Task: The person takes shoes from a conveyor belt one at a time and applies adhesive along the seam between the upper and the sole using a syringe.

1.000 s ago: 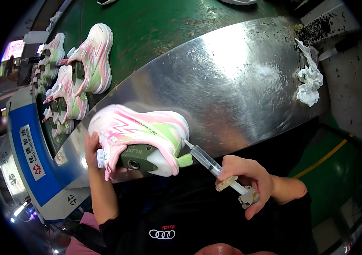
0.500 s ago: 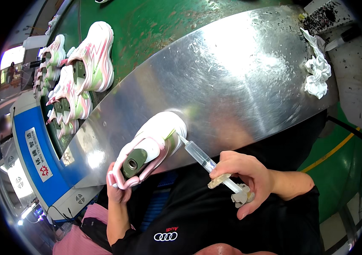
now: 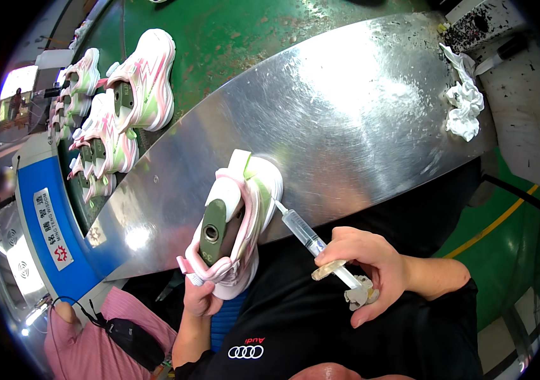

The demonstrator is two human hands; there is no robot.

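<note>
My left hand (image 3: 201, 299) grips a white, pink and light green sneaker (image 3: 262, 196) by its heel, at the near edge of the metal table. A dark green shoe last (image 3: 214, 228) sits inside it, and a pale green tab stands up beyond the tongue. In my right hand (image 3: 374, 263) is a clear syringe (image 3: 301, 231), its plunger end crusted with dried material. The syringe's thin tip points at the sneaker's right side, close to the sole edge. Whether the tip touches the shoe I cannot tell.
The shiny metal table (image 3: 251, 107) runs from lower left to upper right. Several similar sneakers (image 3: 149, 76) stand in rows at the far left, beside a blue and white machine panel (image 3: 61, 228). Crumpled white paper (image 3: 465, 104) lies at the right end. A person's pink clothing (image 3: 86, 342) shows at lower left.
My left hand has moved right and turned the sneaker, so more of its opening and near side shows. The pale green tab now stands up. The syringe has barely shifted.
</note>
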